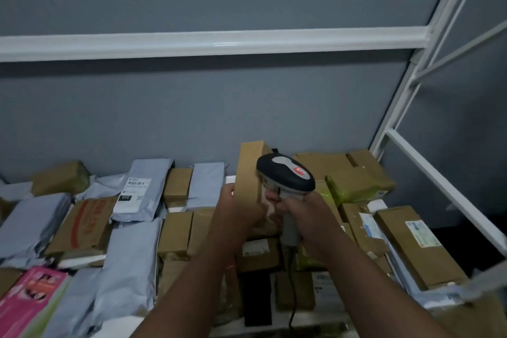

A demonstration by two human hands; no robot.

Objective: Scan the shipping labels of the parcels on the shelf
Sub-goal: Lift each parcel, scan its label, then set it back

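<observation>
Head view: left hand (238,207) curls its fingers round a narrow brown parcel (250,173), held upright above the shelf's parcels; right hand (303,212) grips the scanner (286,177) handle, its head beside the parcel; both forearms reach forward.

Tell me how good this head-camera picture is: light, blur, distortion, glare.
Head view: dim, bluish light; wide-angle bending shows in the shelf rail; the tall box in the left hand is soft with motion blur; the scanner in the right hand shows a small red glow; most labels are unreadable.
</observation>
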